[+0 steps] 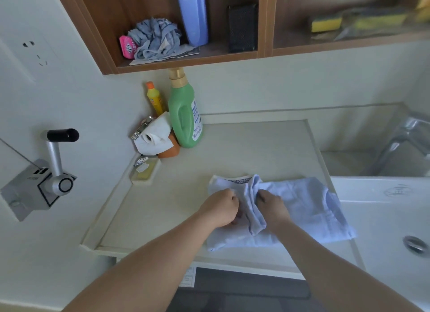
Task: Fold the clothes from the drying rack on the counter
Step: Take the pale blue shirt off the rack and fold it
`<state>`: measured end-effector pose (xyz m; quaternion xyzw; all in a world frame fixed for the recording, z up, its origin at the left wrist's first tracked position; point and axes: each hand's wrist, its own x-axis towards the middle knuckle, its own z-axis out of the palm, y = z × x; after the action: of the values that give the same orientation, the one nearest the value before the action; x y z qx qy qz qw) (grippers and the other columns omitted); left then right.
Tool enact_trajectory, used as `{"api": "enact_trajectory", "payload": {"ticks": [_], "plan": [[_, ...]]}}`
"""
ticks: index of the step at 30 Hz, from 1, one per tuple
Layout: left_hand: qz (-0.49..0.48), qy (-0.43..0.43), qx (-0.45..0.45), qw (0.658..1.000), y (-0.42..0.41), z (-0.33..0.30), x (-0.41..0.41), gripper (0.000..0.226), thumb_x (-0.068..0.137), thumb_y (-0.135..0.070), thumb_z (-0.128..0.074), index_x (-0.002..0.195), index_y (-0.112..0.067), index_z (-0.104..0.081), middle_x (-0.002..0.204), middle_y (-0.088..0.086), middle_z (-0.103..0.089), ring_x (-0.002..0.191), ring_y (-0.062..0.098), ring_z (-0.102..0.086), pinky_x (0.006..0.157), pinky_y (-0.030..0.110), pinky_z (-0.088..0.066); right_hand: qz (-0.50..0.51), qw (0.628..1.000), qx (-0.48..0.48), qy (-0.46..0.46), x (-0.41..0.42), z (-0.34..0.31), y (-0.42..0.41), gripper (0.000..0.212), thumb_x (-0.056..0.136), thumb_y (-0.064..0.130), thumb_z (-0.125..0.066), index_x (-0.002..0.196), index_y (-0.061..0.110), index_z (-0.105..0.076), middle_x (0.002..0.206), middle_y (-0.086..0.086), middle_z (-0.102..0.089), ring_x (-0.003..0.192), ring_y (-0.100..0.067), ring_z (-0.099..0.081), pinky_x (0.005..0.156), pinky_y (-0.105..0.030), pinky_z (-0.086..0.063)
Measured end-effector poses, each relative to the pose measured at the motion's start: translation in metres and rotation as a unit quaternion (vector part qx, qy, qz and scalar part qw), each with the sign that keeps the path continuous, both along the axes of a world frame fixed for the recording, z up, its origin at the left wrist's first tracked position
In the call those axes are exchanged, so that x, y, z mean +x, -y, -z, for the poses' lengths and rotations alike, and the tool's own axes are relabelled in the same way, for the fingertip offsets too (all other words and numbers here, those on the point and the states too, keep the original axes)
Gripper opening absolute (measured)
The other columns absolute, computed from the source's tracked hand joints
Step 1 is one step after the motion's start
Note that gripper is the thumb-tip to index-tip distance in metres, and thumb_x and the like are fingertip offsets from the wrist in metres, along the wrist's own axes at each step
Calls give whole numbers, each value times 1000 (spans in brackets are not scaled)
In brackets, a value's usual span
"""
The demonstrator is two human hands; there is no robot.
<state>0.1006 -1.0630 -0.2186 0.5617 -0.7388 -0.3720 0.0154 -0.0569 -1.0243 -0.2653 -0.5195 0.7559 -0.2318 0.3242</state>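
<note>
A pale blue garment (309, 207) lies spread on the cream counter (244, 153), with a patterned band at its far left edge. A raised fold of the cloth stands between my two hands. My left hand (221, 210) has its fingers curled on the cloth at the left of that fold. At the right of the fold, my right hand (272, 207) grips the bunched fabric. The garment's right corner reaches the edge of the white sink (384, 209). No drying rack is in view.
A green detergent bottle (185, 116), a yellow bottle (154, 98), a paper roll (154, 136) and a soap dish (145, 172) crowd the counter's back left corner. A wooden shelf (186, 60) hangs above. A crank box (44, 183) is on the left wall, a tap (404, 139) at right.
</note>
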Motion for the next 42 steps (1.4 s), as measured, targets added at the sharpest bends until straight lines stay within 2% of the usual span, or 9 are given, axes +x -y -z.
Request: {"api": "enact_trajectory", "payload": {"ticks": [4, 8, 13, 19, 23, 28, 32, 38, 42], "plan": [[107, 119, -175, 972, -8, 18, -6, 24, 104, -32, -37, 110, -18, -55, 95, 4, -64, 83, 27, -59, 67, 34, -39, 103, 974, -49, 196, -14, 4, -6, 23, 102, 40, -47, 117, 30, -62, 94, 8, -72, 100, -19, -67, 89, -34, -51], [84, 191, -312, 927, -20, 44, -21, 37, 97, -44, -34, 100, -18, -60, 101, 4, -60, 97, 33, -58, 70, 40, -41, 70, 980, -34, 185, -14, 9, -6, 67, 94, 32, -62, 154, 37, -31, 56, 17, -58, 61, -2, -58, 62, -22, -44], [53, 218, -222, 949, -24, 49, -50, 44, 99, -37, -38, 142, -27, -36, 153, 3, -32, 136, 39, -31, 103, 57, -33, 84, 988, -42, 126, -14, 19, -2, 61, 98, 24, -54, 155, 25, -32, 64, 10, -61, 67, -10, -60, 60, -25, -40], [73, 240, -224, 942, -25, 80, -43, 79, 98, -58, -39, 161, -34, 2, 170, 7, 14, 153, 36, 24, 111, 73, 15, 86, 990, -107, 31, -4, 28, -6, 35, 101, 22, -53, 135, 14, -58, 129, -5, -65, 124, -26, -53, 100, -32, -40], [90, 230, -266, 932, -21, 92, -47, 87, 94, -55, -49, 163, -24, -6, 171, 12, 2, 157, 32, 12, 116, 71, 8, 104, 986, -127, 35, -5, 33, -7, 35, 98, 23, -58, 132, 17, -62, 133, 1, -64, 126, -19, -54, 102, -23, -37], [142, 244, -222, 933, -20, 75, -55, 89, 98, -47, -48, 154, -43, 22, 168, -3, 24, 152, 47, 18, 110, 79, 10, 110, 978, -60, 165, -31, 16, -10, 36, 94, 13, -56, 126, 28, -65, 116, 13, -66, 117, -8, -60, 87, -12, -39], [161, 261, -213, 928, -23, 64, -57, 75, 100, -34, -39, 155, -49, 9, 167, -6, 23, 151, 50, 17, 107, 82, 8, 190, 973, -123, -38, -69, 19, -34, 42, 88, 9, -59, 128, 19, -64, 132, 0, -62, 127, -25, -49, 103, -28, -37], [168, 267, -161, 935, -19, 63, -58, 66, 97, -56, -14, 158, -42, 8, 167, -9, 25, 151, 43, 22, 107, 80, 9, 251, 952, 134, -110, -123, 24, -82, 73, 78, 71, -45, 131, 21, -52, 130, -4, -56, 126, -32, -45, 100, -44, -39], [173, 289, -124, 934, -16, 55, -63, 74, 93, -65, -16, 158, -42, 12, 166, -8, 28, 151, 42, 26, 106, 79, 10, 219, 953, 161, -132, -132, 23, -88, 78, 74, 76, -36, 120, 18, -60, 104, -3, -55, 106, -30, -52, 86, -39, -38]]}}
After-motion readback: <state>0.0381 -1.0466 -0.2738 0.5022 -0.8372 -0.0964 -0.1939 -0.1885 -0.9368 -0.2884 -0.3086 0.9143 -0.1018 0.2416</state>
